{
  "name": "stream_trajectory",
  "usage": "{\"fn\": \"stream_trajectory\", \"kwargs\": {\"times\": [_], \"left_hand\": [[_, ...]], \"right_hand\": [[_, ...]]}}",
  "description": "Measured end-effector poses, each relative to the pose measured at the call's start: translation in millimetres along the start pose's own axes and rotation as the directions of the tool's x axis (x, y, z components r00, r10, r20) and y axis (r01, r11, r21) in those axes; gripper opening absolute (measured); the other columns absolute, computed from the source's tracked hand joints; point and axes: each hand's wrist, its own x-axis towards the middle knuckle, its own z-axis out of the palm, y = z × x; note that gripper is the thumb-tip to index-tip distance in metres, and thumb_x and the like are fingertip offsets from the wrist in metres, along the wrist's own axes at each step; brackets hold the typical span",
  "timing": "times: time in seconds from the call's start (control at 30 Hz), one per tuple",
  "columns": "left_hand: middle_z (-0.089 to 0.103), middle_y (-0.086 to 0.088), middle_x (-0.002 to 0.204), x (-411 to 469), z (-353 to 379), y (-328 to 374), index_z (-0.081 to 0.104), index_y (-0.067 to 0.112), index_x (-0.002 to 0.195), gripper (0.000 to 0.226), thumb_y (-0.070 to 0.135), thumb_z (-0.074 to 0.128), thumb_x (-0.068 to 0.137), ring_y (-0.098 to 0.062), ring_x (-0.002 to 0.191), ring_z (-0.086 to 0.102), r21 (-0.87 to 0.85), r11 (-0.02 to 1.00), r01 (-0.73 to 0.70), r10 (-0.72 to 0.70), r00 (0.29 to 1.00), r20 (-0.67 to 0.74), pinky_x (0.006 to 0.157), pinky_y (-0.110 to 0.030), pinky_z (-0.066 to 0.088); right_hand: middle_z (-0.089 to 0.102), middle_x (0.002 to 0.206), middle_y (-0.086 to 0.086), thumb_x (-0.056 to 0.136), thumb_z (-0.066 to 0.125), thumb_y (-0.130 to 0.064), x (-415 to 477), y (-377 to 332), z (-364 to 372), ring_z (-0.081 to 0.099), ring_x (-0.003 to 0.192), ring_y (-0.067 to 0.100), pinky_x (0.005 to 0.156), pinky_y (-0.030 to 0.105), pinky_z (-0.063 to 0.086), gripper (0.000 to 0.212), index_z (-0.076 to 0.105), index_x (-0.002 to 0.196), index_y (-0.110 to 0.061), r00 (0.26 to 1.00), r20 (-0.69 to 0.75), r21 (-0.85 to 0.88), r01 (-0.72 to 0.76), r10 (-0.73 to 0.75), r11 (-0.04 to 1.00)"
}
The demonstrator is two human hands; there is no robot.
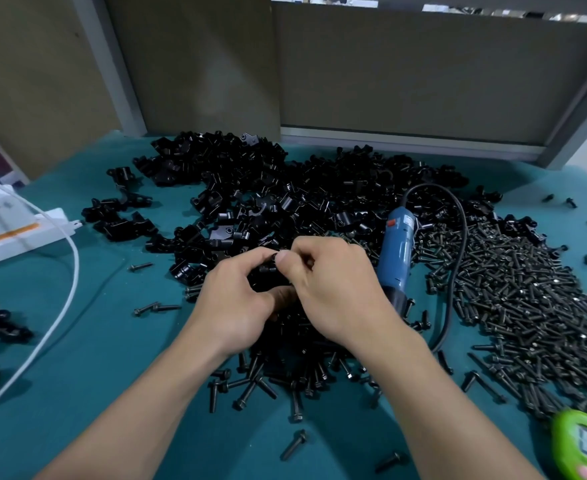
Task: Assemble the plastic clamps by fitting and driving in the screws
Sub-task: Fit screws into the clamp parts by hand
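Both the left hand (236, 303) and right hand (333, 289) seemingly grip one black clamp (268, 269) between them, while the screwdriver (397, 251) lies just beside the right hand, lengthwise toward the person.

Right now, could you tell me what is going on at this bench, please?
A person is working bare-handed over a teal table. The left hand and right hand both grip one small black clamp between them, just in front of a big pile of clamps. Whether a screw is already fitted is hidden by the fingers. The blue electric screwdriver lies on the table beside the right hand, not held, and a large heap of screws spreads to the right.
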Motion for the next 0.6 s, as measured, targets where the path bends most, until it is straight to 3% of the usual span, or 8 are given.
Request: {"fn": "stream_trajectory", "kwargs": {"times": [0.1,0.17,0.3,0.4,0.5,0.6], "left_hand": [[0.077,0.011,0.082,0,0,-1,0.072,0.043,0.093,0.027,0.018,0.082,0.087,-0.029,0.067,0.073,0.007,1.000,-0.015,0.015,1.000,0.024,0.061,-0.050,0.059],[0.076,0.013,0.082,-1,0,-1,0.072,0.043,0.095,0.025,0.022,0.083,0.087,-0.025,0.063,0.072,0.018,0.999,-0.032,0.031,0.998,0.046,0.061,-0.048,0.059],[0.077,0.013,0.086,-2,2,-1,0.072,0.044,0.100,0.026,0.023,0.082,0.088,-0.026,0.066,0.073,0.009,0.997,-0.073,0.073,0.996,0.052,0.059,-0.044,0.059],[0.076,0.018,0.083,-1,2,0,0.073,0.046,0.101,0.026,0.026,0.083,0.087,-0.009,0.059,0.070,0.002,0.998,-0.062,0.062,0.998,0.005,0.054,-0.028,0.055],[0.076,0.015,0.077,0,2,-2,0.072,0.047,0.101,0.026,0.029,0.083,0.085,-0.023,0.047,0.062,0.016,0.999,-0.030,0.031,1.000,-0.006,0.050,-0.040,0.056],[0.076,0.015,0.083,0,2,-3,0.072,0.046,0.099,0.028,0.026,0.084,0.085,-0.018,0.055,0.067,0.023,1.000,-0.020,0.020,1.000,-0.016,0.054,-0.039,0.058]], "right_hand": [[0.058,0.054,-0.006,0.097,0.063,-0.033,2,1,-13,0.046,0.046,0.006,0.047,0.023,0.039,0.022,0.059,0.077,-0.024,0.976,0.219,0.009,0.011,-0.013,1.000],[0.058,0.056,-0.002,0.101,0.058,-0.030,2,3,-16,0.048,0.049,0.011,0.052,0.034,0.045,0.029,0.059,0.074,-0.020,0.970,0.241,-0.026,0.022,-0.015,0.999],[0.042,0.046,-0.007,0.103,0.050,-0.033,2,4,-8,0.036,0.042,0.009,0.043,0.028,0.035,0.046,0.054,0.065,-0.007,0.989,0.141,-0.005,-0.046,0.047,0.999],[0.051,0.043,-0.011,0.098,0.062,-0.040,3,2,2,0.047,0.041,0.007,0.041,0.019,0.037,0.037,0.061,0.067,-0.019,0.995,-0.040,0.062,-0.088,0.090,0.994],[0.059,0.048,-0.009,0.095,0.068,-0.039,1,-1,7,0.052,0.044,0.006,0.049,0.018,0.044,0.029,0.062,0.070,-0.025,0.993,-0.089,0.081,-0.069,0.076,0.994],[0.061,0.050,-0.005,0.094,0.069,-0.034,0,-1,3,0.051,0.044,0.006,0.043,0.022,0.040,0.027,0.061,0.070,-0.023,0.997,-0.054,0.061,-0.044,0.048,0.997]]}}
